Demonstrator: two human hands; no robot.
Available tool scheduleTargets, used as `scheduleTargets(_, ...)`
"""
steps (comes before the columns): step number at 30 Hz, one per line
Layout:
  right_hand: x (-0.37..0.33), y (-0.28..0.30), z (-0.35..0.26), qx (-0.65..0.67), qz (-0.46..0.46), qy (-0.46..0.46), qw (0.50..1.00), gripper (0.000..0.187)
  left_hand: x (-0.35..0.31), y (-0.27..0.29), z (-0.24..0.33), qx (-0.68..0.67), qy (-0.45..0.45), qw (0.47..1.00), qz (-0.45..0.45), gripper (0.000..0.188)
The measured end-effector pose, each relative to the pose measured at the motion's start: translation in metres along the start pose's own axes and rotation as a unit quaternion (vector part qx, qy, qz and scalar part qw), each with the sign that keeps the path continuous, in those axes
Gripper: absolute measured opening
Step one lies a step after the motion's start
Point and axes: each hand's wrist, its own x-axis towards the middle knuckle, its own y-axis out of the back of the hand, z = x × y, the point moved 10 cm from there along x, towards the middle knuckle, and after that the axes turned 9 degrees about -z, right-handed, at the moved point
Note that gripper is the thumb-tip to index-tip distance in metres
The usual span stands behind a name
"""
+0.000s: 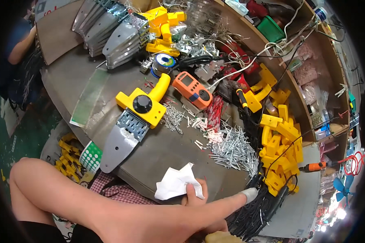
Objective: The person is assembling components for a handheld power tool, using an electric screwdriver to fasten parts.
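Note:
My left forearm crosses the lower part of the head view, and my left hand (170, 218) reaches right with one finger stretched out. A grey cover (251, 195) wraps that fingertip; the other left fingers are hidden. Partly behind it, my right hand (198, 193) pinches a crumpled white tissue (176, 181) between thumb and fingers. Most of the right hand is covered by the left. Beyond the tissue, a yellow-handled pipe welder (150, 103) lies on the grey bench mat, with a black dial and a pointed grey metal plate (119, 148). Neither hand touches it.
Loose screws (233, 148) are heaped on the mat beside an orange meter (192, 90). Yellow housings (282, 150) and black cables (251, 216) pile up at the right. A solder spool (164, 61) and stacked grey plates (123, 42) stand farther back. Another person's arm (22, 46) shows far left.

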Motion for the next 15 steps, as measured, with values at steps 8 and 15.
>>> scheduleTargets(8,-0.012,-0.023,-0.047,-0.013,-0.137,0.253,0.958,0.046,-0.006,0.01,0.016,0.107,-0.024,0.993,0.038,0.099)
scheduleTargets(15,0.002,-0.035,-0.029,0.204,-0.055,0.076,0.975,0.011,-0.044,0.084,-0.015,-0.043,0.142,0.947,0.283,0.078)
